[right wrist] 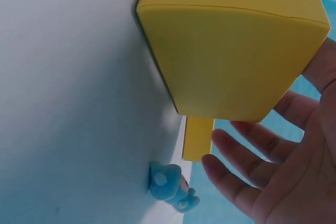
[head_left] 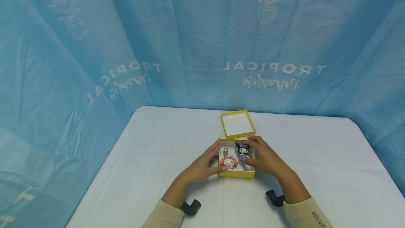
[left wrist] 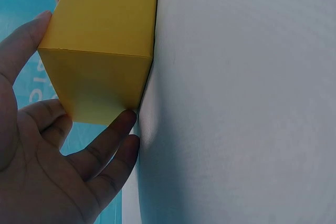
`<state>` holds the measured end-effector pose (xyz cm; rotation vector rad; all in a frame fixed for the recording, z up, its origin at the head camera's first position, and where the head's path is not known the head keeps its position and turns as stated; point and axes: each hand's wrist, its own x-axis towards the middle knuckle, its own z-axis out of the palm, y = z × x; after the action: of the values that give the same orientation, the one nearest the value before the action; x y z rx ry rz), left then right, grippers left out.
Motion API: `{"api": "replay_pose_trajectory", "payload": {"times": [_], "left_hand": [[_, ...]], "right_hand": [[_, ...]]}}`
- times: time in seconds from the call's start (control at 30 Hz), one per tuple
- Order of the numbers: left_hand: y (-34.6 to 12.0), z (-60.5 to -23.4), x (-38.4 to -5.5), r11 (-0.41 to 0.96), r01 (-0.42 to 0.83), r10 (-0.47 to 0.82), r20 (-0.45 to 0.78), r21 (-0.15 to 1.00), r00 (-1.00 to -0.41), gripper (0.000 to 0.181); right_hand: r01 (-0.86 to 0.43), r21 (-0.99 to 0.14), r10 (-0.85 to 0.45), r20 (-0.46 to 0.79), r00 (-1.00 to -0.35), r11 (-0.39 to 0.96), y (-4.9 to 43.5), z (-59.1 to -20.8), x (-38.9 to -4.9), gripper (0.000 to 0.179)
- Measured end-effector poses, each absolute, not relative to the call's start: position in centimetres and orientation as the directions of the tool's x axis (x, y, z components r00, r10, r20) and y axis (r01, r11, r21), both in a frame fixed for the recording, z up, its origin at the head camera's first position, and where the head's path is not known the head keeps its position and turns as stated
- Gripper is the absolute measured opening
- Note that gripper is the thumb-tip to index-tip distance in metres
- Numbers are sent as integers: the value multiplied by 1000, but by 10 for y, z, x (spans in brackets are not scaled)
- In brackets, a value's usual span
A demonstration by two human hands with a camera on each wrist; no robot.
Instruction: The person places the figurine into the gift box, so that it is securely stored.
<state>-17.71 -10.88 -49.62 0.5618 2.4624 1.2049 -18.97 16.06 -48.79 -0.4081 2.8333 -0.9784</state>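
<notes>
An uncovered yellow box point(head_left: 236, 174) stands on the white table, holding several small figures. My left hand point(head_left: 200, 166) grips its left end, thumb at the front rim and fingers toward the far corner. My right hand point(head_left: 264, 156) reaches over the right wall, thumb and forefinger pinching a black-and-purple figurine point(head_left: 243, 150) inside. At the front left of the box lies a pink figurine point(head_left: 229, 162), with a small greyish-brown figure point(head_left: 225, 152) behind it. In the right wrist view the other right fingers point(right wrist: 244, 163) stay outside the box; thumb and forefinger tips are hidden there.
The yellow lid point(head_left: 225, 125), white inside, lies behind the box, inner side up. A light-blue figurine point(right wrist: 170, 184) is on the table beyond the box, near the right fingers. Blue printed curtains point(head_left: 196, 45) hang along the table's back and sides.
</notes>
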Motion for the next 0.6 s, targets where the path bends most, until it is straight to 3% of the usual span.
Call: {"api": "replay_pose_trajectory", "payload": {"times": [0.6], "left_hand": [[-108,-496,-177,576,188,476,-139,796,-869,93]], "right_hand": [[-190,-398,-231,-56,-971,897,143,-480,-192,68]]}}
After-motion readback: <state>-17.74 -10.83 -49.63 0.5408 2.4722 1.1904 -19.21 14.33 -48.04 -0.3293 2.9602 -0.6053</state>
